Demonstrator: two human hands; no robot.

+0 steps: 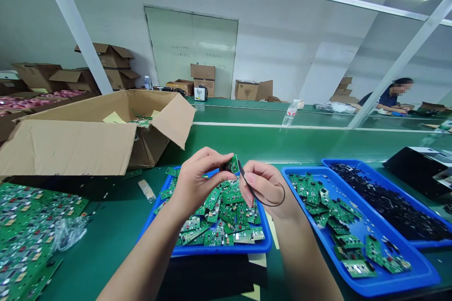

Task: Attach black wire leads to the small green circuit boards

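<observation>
Circuit board [232, 163] sits pinched in the left hand's [204, 176] fingertips.

Two bare forearms [150, 242]; two bare hands [197, 176]

The held cable [271, 205] looks smooth — the trays [222, 249], glossy plastic.

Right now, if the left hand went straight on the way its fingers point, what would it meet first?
Most likely the thin black tool in the right hand, then that hand itself. The green circuit board pinched in the left hand looks very near the tool, though contact is unclear.
</observation>
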